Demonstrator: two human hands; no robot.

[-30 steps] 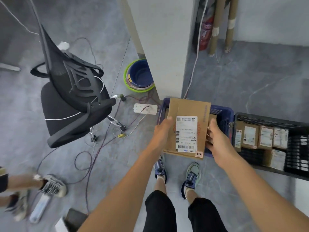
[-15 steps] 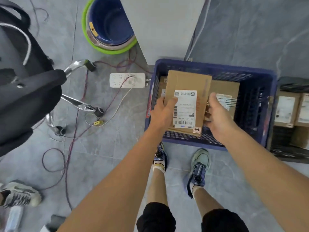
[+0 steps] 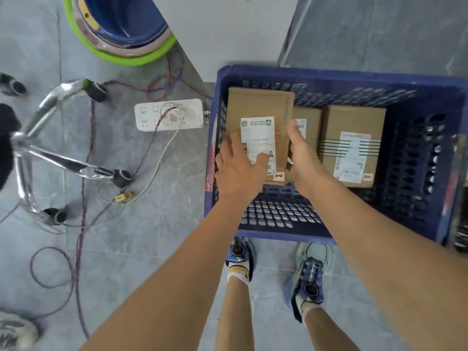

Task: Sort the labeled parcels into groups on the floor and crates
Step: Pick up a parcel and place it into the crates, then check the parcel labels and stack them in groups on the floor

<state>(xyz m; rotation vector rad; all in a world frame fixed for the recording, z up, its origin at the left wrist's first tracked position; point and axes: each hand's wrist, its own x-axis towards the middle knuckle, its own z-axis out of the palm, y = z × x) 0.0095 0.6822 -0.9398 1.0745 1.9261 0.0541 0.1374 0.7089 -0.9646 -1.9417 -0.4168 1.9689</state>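
A brown cardboard parcel (image 3: 255, 105) with a white shipping label sits low in the left end of the blue plastic crate (image 3: 329, 77). My left hand (image 3: 240, 171) lies on its label and left edge, and my right hand (image 3: 304, 158) grips its right edge. Both hands hold it. Beside it in the crate are two more labeled parcels: a narrow parcel (image 3: 309, 120) partly hidden behind my right hand, and a wider parcel (image 3: 354, 145) with green stripes across its label.
A white power strip (image 3: 169, 117) and loose cables lie on the grey floor left of the crate. A chrome chair base (image 3: 58, 158) stands at far left. Stacked basins (image 3: 119, 29) sit at top left by a white pillar. My feet are just below the crate.
The parcel has gone down from above the crate into its left end, my hands with it. The view has tilted further down and closer over the crate.
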